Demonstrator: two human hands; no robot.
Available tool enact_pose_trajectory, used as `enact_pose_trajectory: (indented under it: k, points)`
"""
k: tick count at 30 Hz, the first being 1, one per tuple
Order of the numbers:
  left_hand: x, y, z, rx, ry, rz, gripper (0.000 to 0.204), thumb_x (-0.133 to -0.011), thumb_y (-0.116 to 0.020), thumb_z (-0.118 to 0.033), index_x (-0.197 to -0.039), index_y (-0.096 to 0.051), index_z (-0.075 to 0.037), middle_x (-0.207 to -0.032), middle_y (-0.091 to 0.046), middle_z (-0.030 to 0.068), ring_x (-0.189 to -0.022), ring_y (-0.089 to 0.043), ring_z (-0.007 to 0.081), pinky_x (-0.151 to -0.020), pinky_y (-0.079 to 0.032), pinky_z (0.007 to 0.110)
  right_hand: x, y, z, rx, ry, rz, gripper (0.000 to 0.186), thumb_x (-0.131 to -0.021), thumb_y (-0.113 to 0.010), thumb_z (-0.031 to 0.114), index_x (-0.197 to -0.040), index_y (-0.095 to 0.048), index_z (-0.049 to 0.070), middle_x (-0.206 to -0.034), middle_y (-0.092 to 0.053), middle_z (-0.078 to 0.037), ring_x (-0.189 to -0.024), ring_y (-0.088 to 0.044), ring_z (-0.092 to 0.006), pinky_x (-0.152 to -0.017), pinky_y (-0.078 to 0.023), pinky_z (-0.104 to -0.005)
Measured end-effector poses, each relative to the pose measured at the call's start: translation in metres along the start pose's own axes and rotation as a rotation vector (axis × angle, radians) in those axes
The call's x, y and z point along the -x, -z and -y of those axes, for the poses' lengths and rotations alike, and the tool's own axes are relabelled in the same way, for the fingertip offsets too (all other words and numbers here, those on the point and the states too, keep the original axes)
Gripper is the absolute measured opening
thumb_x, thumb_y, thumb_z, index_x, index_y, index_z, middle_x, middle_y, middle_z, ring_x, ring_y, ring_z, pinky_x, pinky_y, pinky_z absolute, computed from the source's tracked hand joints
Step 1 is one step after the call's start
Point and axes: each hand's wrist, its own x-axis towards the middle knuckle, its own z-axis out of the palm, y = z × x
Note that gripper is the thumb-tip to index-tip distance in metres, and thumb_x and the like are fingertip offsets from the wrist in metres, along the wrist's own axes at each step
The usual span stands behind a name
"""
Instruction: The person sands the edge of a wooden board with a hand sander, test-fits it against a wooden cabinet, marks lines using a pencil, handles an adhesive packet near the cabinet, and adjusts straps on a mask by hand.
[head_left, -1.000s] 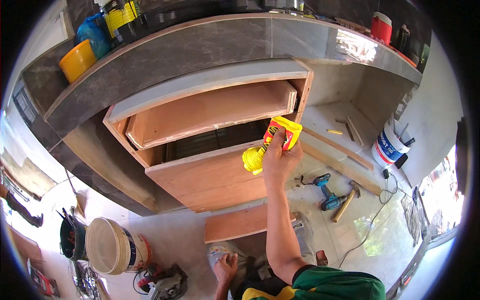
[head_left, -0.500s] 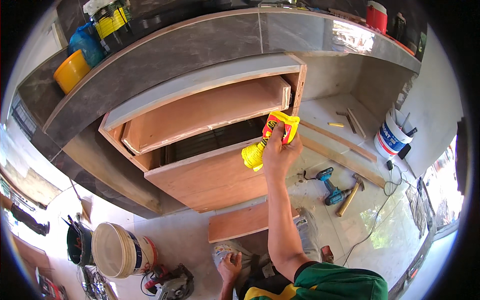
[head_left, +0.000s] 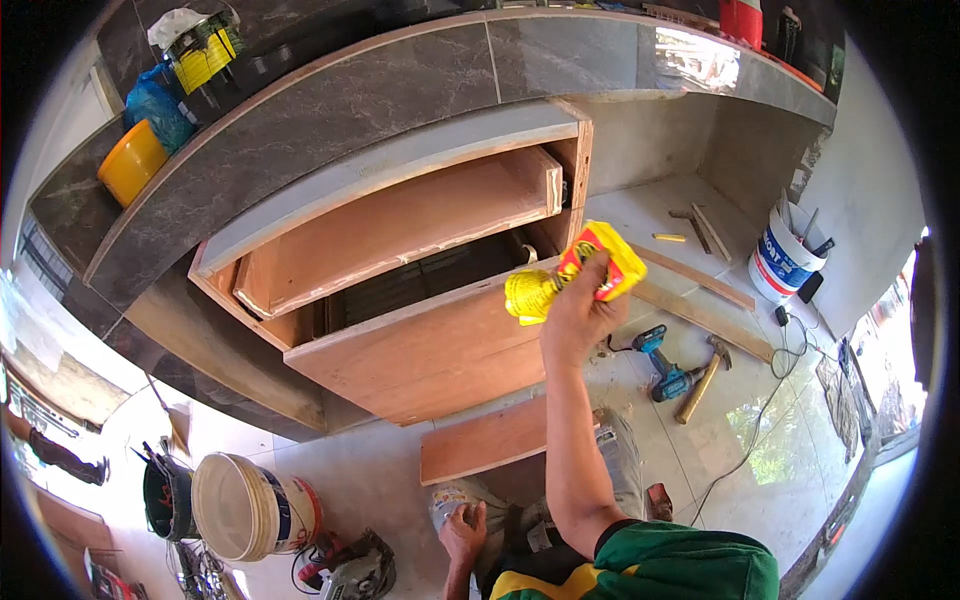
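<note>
My right hand (head_left: 588, 310) is closed round a yellow and red plastic pouch (head_left: 600, 265), whose yellow end is bunched and points left. It is held up in front of a wooden cabinet (head_left: 583, 160), apart from it. An upper drawer (head_left: 400, 235) has a whitish, paste-like line along its front edges. Below it, a lower drawer with a plain wood front (head_left: 420, 350) is partly pulled out, its dark inside showing. My left hand (head_left: 463, 532) rests on my left knee with loosely bent fingers apart, holding nothing. A wooden board (head_left: 485, 440) lies across the front of my knees.
On the tiled floor at right are a cordless drill (head_left: 662, 368), a hammer (head_left: 700, 385), wood strips (head_left: 705, 318) and a white-blue bucket (head_left: 785, 255). At lower left stand a white bucket (head_left: 235, 505), a dark tool bucket (head_left: 165, 500) and a circular saw (head_left: 350, 570). A stone-faced counter (head_left: 390, 110) overhangs the cabinet.
My right hand has moved to the right with the pouch, which is now tilted more toward level. The left hand stays on the knee. The whole view has shifted slightly.
</note>
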Motion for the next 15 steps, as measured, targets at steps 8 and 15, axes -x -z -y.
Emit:
enact_pose_trajectory:
  k: [8,15]
  points:
    - [0.000,0.024,-0.039,0.467,0.152,0.144,0.056,-0.082,-0.077,-0.037,-0.124,-0.062,-0.003,-0.096,-0.070,0.0164,-0.092,-0.068,0.0237,-0.079,-0.054,0.037,0.000,0.136,0.028,-0.364,-0.851,0.544,0.033,-0.105,-0.041,0.033,-0.106,-0.055,0.003,-0.080,-0.063,-0.012,-0.061,-0.062,-0.0225,-0.056,-0.053,-0.0364]
    - [-0.017,0.071,-0.120,0.790,-0.461,0.214,0.092,-0.079,-0.078,-0.048,-0.144,-0.037,0.004,-0.128,-0.058,0.0249,-0.118,-0.059,0.0355,-0.094,-0.050,0.042,0.105,0.231,0.044,0.049,-0.814,0.992,0.029,-0.103,-0.047,0.020,-0.112,-0.062,-0.002,-0.101,-0.067,-0.006,-0.091,-0.063,-0.0138,-0.080,-0.053,-0.0291]
